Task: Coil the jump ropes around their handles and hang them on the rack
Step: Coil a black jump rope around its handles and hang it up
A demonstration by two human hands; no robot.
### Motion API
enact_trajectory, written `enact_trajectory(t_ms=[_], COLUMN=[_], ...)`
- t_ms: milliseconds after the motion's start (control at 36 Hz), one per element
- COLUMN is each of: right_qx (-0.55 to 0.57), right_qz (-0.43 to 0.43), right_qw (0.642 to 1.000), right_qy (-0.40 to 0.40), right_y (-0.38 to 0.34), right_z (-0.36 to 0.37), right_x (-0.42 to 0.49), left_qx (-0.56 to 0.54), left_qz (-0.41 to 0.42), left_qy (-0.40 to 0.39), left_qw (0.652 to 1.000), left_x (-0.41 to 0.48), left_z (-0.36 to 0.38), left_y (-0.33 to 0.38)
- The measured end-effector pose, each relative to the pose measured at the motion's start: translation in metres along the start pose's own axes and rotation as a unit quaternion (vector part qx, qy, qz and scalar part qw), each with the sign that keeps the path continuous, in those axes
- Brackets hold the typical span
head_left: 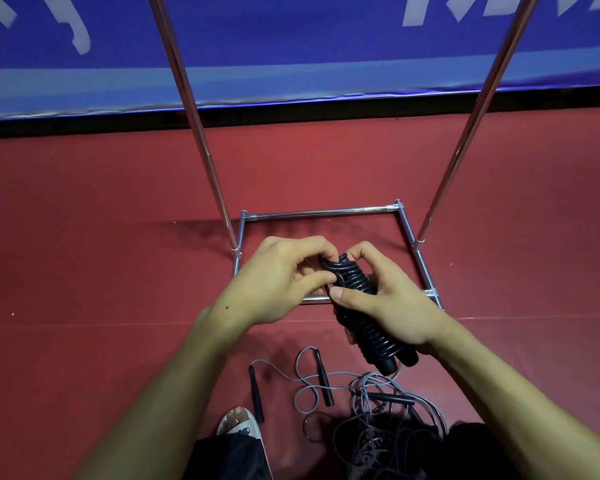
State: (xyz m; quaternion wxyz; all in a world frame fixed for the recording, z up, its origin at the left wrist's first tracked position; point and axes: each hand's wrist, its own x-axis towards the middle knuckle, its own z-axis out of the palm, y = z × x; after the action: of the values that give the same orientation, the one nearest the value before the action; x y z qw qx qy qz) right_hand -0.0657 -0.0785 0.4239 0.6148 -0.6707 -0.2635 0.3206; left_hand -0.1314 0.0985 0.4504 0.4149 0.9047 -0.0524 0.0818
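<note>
Hands meet on one black jump rope (371,336), its cord wound in tight turns round its paired handles. The right hand (387,306) wraps the bundle's middle, thumb across the coils. The left hand (278,282) pinches the cord at the upper end, so the bundle sits between both palms. Beyond the fingers stands one chrome rack (323,213) with two uprights and a rectangular base. Beneath the wrists lies a tangle of grey ropes (369,386); three loose black handles show, but the number of ropes is unclear. One sandalled foot (238,422) rests below the left forearm.
</note>
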Motion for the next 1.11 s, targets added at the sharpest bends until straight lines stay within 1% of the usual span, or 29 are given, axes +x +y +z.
enact_trajectory(t_ms=[111, 167, 222, 333, 389, 500, 583, 667, 722, 889, 1000, 1056, 1111], right_qx=[0.036, 0.067, 0.089, 0.157, 0.196, 0.264, 0.270, 0.259, 0.251, 0.250, 0.263, 0.275, 0.283], right_qz=[0.006, 0.014, 0.025, 0.029, 0.036, 0.048, 0.048, 0.032, 0.025, 0.037, 0.046, 0.048, 0.051], right_qw=[0.999, 0.998, 0.996, 0.987, 0.980, 0.963, 0.961, 0.965, 0.968, 0.967, 0.964, 0.960, 0.958], right_qy=[0.006, 0.008, 0.005, 0.005, 0.005, -0.018, -0.027, -0.006, 0.010, 0.026, 0.018, 0.002, -0.012], right_y=[-0.003, -0.006, -0.006, -0.007, -0.006, -0.003, -0.003, -0.004, -0.003, 0.000, 0.002, 0.002, 0.001], right_z=[0.002, 0.000, -0.001, 0.003, 0.003, 0.003, 0.004, 0.006, 0.007, 0.005, 0.005, 0.006, 0.006], right_x=[-0.001, -0.001, -0.001, -0.003, -0.004, -0.005, -0.005, -0.005, -0.005, -0.004, -0.004, -0.004, -0.004], left_qx=[0.099, 0.137, 0.158, 0.171, 0.160, 0.144, 0.141, 0.126, 0.109, 0.028, -0.051, -0.035, -0.010], left_qz=[0.090, 0.114, 0.135, 0.174, 0.170, 0.150, 0.143, 0.120, 0.110, 0.117, 0.084, 0.098, 0.122], left_qy=[0.045, 0.075, 0.098, 0.114, 0.113, 0.122, 0.135, 0.148, 0.142, 0.063, 0.004, 0.004, 0.021], left_qw=[0.990, 0.981, 0.973, 0.963, 0.966, 0.971, 0.970, 0.974, 0.978, 0.991, 0.995, 0.995, 0.992], left_x=[0.001, 0.001, 0.003, 0.003, 0.004, 0.003, 0.001, 0.002, 0.003, 0.001, -0.003, -0.003, -0.002], left_z=[0.006, 0.009, 0.010, 0.017, 0.020, 0.021, 0.024, 0.026, 0.026, 0.017, 0.010, 0.007, 0.005], left_y=[-0.003, -0.006, -0.006, -0.003, -0.003, -0.002, 0.000, 0.003, 0.003, -0.002, -0.002, -0.003, -0.005])
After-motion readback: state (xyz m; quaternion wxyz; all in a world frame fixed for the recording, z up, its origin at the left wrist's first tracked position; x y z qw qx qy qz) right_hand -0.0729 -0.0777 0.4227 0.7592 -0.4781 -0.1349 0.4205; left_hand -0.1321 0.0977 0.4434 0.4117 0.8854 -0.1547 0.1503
